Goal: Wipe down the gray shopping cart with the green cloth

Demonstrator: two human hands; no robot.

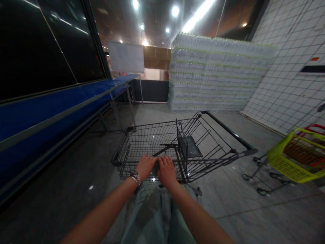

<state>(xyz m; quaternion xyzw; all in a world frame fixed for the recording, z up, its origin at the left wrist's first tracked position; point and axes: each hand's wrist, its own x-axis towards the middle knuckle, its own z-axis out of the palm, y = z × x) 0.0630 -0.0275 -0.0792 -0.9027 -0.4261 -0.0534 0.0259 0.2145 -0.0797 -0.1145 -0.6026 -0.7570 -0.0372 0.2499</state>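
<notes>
Dim shop floor point(76, 176), bright lights, lots of glare

Over on the left, a long blue counter point(50, 115) runs along dark glass windows point(50, 40). Mid-shot sits a wire shopping cart point(149, 142), its folded seat flap point(189, 145) standing near the cart handle point(155, 166). Left hand point(145, 166), with a watch point(134, 176) on the wrist, and right hand point(167, 171) are curled over that handle side by side, almost touching, though I can't tell how hard they're gripping. Past the cart there's a huge stack of shrink-wrapped water bottles point(215, 73), then a white tiled wall point(286, 61). At the right edge is a yellow basket point(296, 157), a red basket point(313, 128) behind it.

Tight spot: swing wide right and you could clip the yellow basket, or shove too far forward and bump the stack. Most of the handle is hidden by the hands, and the frame cuts off the red basket.
</notes>
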